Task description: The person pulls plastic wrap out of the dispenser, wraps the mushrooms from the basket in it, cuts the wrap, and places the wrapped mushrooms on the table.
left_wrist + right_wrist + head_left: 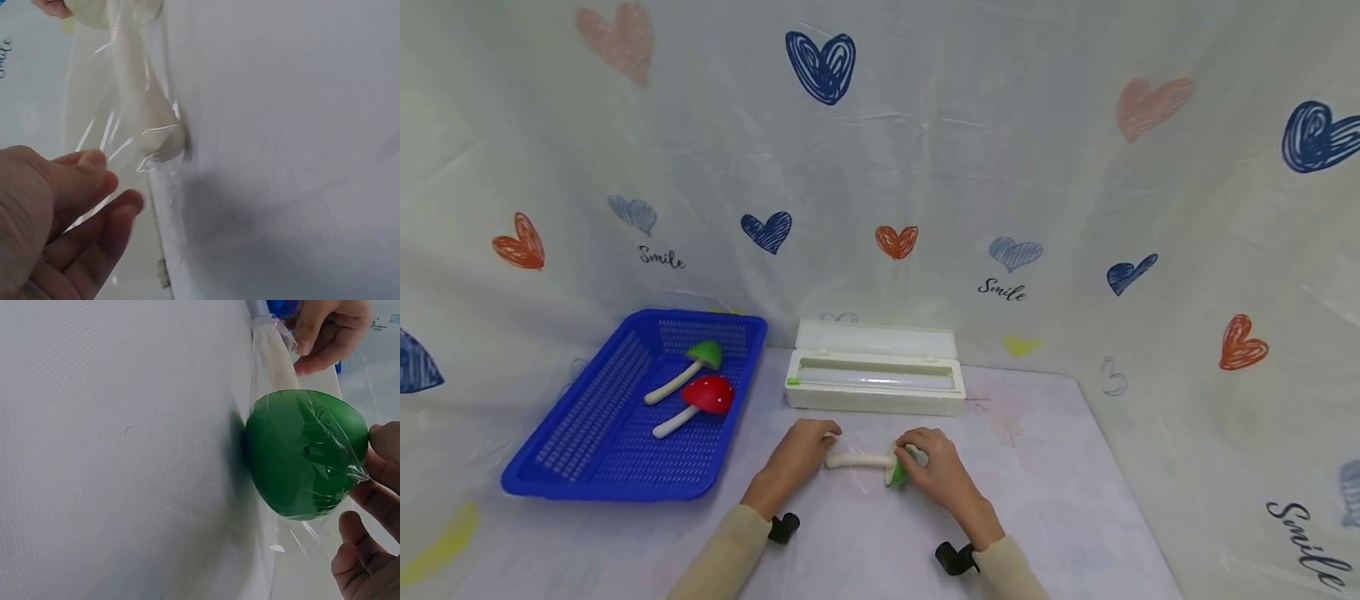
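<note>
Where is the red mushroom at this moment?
In the head view, the red mushroom lies at left, inside the blue basket, toward its right wall and just below the green-capped mushroom.

Heart-printed pale backdrop, perhaps plastic

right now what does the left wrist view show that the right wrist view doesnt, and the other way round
Only the left wrist view shows the pale underside of the mushroom cap and the foot of the stem facing the camera.

Only the right wrist view shows the cap's green top and a bit of what looks like the blue basket.

Both show the clear wrap, the white tabletop, and parts of the left hand and right hand.
</note>
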Demonstrator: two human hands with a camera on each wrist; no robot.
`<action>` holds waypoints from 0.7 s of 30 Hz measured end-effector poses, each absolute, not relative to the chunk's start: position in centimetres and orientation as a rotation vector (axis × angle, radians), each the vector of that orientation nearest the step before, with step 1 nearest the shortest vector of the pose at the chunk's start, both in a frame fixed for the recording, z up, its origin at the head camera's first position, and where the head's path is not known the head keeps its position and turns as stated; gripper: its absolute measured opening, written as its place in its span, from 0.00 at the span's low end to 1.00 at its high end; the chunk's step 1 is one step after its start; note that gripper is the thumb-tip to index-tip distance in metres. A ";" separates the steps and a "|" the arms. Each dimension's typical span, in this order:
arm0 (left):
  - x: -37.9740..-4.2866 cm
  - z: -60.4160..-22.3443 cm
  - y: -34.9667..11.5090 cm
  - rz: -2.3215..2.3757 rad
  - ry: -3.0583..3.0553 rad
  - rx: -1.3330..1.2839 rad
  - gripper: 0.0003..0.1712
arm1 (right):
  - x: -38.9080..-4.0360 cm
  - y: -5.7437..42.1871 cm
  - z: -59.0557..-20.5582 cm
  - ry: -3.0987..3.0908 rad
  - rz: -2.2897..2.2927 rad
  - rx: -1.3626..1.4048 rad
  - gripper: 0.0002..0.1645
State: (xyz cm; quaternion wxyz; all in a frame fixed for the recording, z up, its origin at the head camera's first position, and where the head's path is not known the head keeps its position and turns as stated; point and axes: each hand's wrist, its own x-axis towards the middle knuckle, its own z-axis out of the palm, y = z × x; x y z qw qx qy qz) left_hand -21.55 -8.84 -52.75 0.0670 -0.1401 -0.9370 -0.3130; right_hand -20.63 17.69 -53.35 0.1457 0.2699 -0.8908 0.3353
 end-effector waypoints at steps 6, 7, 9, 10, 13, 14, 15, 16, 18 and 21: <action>-20.1 -51.9 -9.5 -1.006 -2.876 -0.514 0.08 | -20.6 17.7 -53.1 -2.626 1.060 0.702 0.15; -19.9 -52.0 -9.4 -1.015 -2.905 -0.549 0.10 | -20.6 17.8 -53.1 -2.630 1.080 0.688 0.18; -19.6 -52.4 -9.2 -1.021 -2.950 -0.603 0.13 | -20.7 18.0 -53.2 -2.635 1.135 0.671 0.25; -19.5 -52.7 -9.1 -1.013 -2.966 -0.607 0.15 | -20.8 18.1 -53.2 -2.637 1.160 0.668 0.28; -19.4 -53.4 -8.6 -0.976 -3.004 -0.560 0.21 | -20.8 18.1 -53.3 -2.641 1.203 0.689 0.34; -19.4 -53.5 -8.4 -0.952 -2.999 -0.552 0.22 | -20.8 18.2 -53.3 -2.641 1.212 0.696 0.36; -19.5 -53.7 -8.3 -0.933 -2.991 -0.545 0.23 | -20.8 18.2 -53.3 -2.635 1.216 0.704 0.39; -19.7 -53.8 -8.2 -0.909 -2.985 -0.540 0.24 | -20.8 18.2 -53.3 -2.625 1.223 0.710 0.41; -19.9 -53.9 -8.0 -0.890 -2.968 -0.531 0.26 | -20.8 18.3 -53.4 -2.607 1.243 0.709 0.43; -20.1 -53.9 -8.1 -0.940 -2.954 -0.491 0.26 | -20.7 18.3 -53.5 -2.597 1.261 0.694 0.40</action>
